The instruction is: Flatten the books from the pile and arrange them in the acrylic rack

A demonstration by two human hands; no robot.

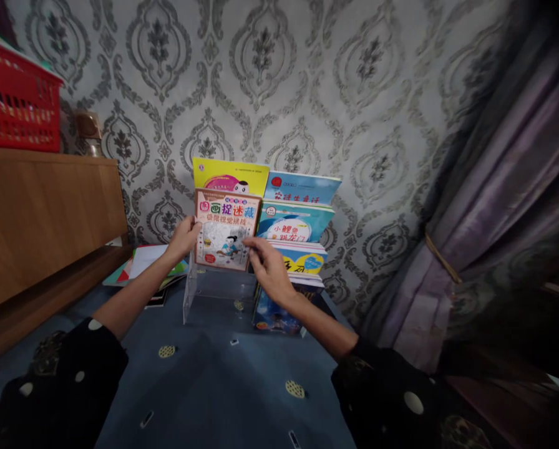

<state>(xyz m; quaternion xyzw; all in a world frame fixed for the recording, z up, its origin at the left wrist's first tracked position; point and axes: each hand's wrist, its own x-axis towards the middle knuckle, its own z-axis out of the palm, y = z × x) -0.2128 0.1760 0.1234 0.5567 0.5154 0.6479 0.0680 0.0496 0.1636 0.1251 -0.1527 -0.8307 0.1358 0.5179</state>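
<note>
Between my two hands is a children's book [223,231] with a brown-edged cover, held upright by its sides. My left hand [184,238] grips its left edge, and my right hand [269,267] pinches the right edge with thumb and fingers. The book is at a clear tiered book rack [190,296], in front of a yellow book [230,171]. In the rack's right column stand several books in steps: a blue one [302,187] at the top, a teal one [298,221], a yellow-and-blue one [305,260] and a dark blue one [277,312] lowest.
The rack stands on a blue patterned cloth [204,386] against a papered wall [377,93]. Left of it lie several flat books and papers [143,259]. A wooden cabinet [50,218] with a red basket [20,96] borders the left side; a purple curtain [485,249] hangs right.
</note>
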